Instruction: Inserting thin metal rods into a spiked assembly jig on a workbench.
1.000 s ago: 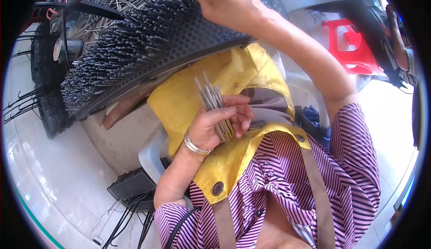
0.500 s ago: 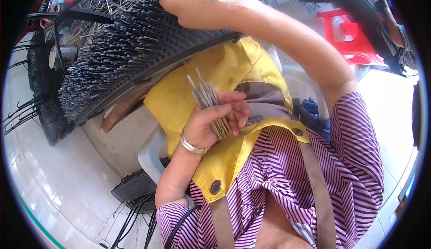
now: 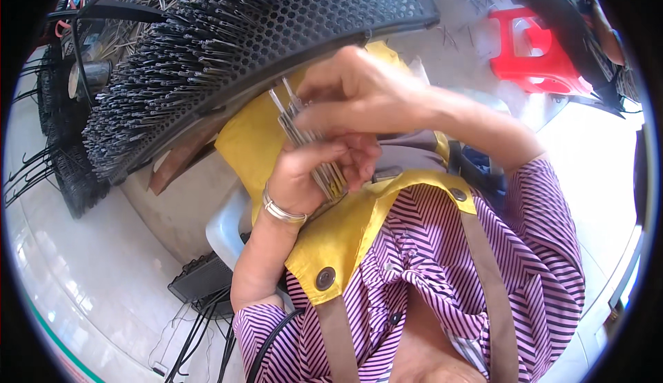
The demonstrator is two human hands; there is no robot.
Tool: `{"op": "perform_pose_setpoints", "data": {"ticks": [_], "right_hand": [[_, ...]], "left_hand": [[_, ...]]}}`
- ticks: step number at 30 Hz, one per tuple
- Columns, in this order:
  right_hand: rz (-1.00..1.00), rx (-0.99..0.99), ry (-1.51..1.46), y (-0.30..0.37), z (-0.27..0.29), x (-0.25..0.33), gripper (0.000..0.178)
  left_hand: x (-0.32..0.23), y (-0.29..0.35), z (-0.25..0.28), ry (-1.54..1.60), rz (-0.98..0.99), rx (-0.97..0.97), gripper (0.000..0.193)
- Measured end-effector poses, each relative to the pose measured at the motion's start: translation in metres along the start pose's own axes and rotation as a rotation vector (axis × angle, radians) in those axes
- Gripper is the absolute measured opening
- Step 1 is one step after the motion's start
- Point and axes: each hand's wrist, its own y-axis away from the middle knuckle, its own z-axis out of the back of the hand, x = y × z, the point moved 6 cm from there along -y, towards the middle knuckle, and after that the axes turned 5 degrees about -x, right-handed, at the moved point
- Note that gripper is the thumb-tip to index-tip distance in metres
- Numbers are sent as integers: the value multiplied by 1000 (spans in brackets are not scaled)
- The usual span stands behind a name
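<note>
My left hand [image 3: 311, 165], with a bracelet at the wrist, is closed round a bundle of thin grey metal rods [image 3: 327, 183] in front of the yellow apron. The rods' upper ends stick out at a slant beyond the fingers. Over that upper part, my right hand [image 3: 366, 93] is curled with its fingers pinching at the rods; motion blurs the fingertips. Beyond both hands slopes a black perforated tray [image 3: 331, 20]. Many dark thin rods [image 3: 186, 65] stand upright in its holes on the left and middle, while bare holes show on the right.
Loose rods [image 3: 145, 44] lie heaped behind the tray, near a metal can [image 3: 97, 79]. Black racks with hooks [image 3: 72, 169] stand at far left, and a black perforated box [image 3: 204, 283] sits low on the left. A red stool [image 3: 532, 51] stands at far right.
My right hand has come back from above the tray to the rods in my left hand. The left hand keeps its hold on the bundle.
</note>
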Motion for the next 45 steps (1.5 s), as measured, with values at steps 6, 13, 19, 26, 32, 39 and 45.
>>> {"op": "perform_pose_setpoints", "data": {"ticks": [6, 13, 19, 26, 32, 39, 45], "right_hand": [[-267, -52, -326, 14, -6, -16, 20], [12, -343, -322, 14, 12, -29, 12], [-95, -300, -471, 12, 9, -34, 12], [-91, -316, -476, 12, 22, -32, 11], [184, -407, -877, -14, 72, -2, 21], [321, -672, -609, -36, 93, -10, 6], [556, -649, -250, -44, 84, 14, 7]], "left_hand": [[-4, 3, -12, -100, -74, -67, 26], [-9, 12, 9, -377, -304, -394, 21], [-10, 15, 4, -366, -360, -331, 20], [-12, 20, 12, -226, -359, -471, 25], [-7, 27, 33, -107, -339, -451, 17], [2, 21, 26, -139, -282, -381, 18], [5, 17, 29, -128, -254, -333, 19]]}}
